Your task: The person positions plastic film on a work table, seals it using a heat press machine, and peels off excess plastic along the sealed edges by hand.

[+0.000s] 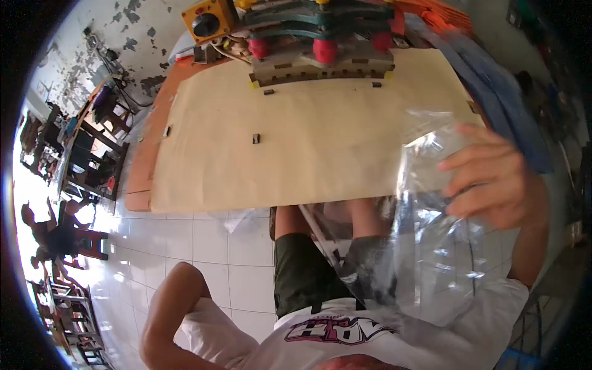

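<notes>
Your right hand point(487, 176), fingers curled, grips a clear, glossy plastic sheet point(425, 234), possibly a bag; it overlaps, as viewed, the near right edge of a flat, cream work surface point(246, 172); your left hand's fingers, out of frame, cannot be judged.

Workshop: a press-like machine point(317, 29), a yellow switch box point(223, 23), cluttered workbenches point(75, 137) and a peeling wall point(148, 28) surround us.

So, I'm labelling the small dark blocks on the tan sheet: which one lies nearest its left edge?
The leftmost block, at the left edge of the tan sheet and farthest from the right hand; the other dark blocks lie farther right.
</notes>
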### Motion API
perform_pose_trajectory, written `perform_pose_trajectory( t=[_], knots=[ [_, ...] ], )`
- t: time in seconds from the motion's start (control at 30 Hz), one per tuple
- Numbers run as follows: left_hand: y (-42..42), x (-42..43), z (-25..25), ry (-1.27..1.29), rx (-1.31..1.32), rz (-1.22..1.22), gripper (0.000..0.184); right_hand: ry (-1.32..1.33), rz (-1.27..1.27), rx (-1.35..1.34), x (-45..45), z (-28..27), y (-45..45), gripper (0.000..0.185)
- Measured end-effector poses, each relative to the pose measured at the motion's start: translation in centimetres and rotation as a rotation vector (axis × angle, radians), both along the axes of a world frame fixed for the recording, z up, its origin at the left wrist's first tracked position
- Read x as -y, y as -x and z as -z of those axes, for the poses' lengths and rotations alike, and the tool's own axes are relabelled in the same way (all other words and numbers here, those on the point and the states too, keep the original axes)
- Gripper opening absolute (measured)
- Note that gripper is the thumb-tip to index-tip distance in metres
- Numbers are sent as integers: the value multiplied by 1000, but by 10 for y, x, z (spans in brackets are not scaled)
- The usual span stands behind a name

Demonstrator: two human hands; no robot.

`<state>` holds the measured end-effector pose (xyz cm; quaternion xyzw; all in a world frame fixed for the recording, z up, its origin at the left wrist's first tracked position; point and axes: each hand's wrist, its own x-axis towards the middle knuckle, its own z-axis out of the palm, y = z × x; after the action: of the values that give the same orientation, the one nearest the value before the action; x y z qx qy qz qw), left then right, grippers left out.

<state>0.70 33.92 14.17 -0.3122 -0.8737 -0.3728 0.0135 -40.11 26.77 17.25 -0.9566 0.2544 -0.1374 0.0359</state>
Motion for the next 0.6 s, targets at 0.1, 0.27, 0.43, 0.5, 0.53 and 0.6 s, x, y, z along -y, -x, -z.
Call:
perform_pose_trajectory(
  t=[0.1,0.27,0.43,0.5,0.53,0.6],
  knots=[
    [10,4,6,-69,-72,-25,23,-163,101,36,-6,-24,40,13],
    [23,11,8,-143,-160,-55,18,-79,422,139,-33,-40,103,16],
    [41,39,8,-199,-226,-93,16,-290,1067,-28,-35,-66,113,11],
    [50,76,18,-84,-205,-21,17,-516,1269,-137,-33,-75,97,11],
    [54,85,21,-199,-245,-205,18,-341,1119,-216,-32,-72,93,10],
    [65,117,32,-276,-178,-334,31,-110,896,-224,-29,-64,81,9]
  ],
)
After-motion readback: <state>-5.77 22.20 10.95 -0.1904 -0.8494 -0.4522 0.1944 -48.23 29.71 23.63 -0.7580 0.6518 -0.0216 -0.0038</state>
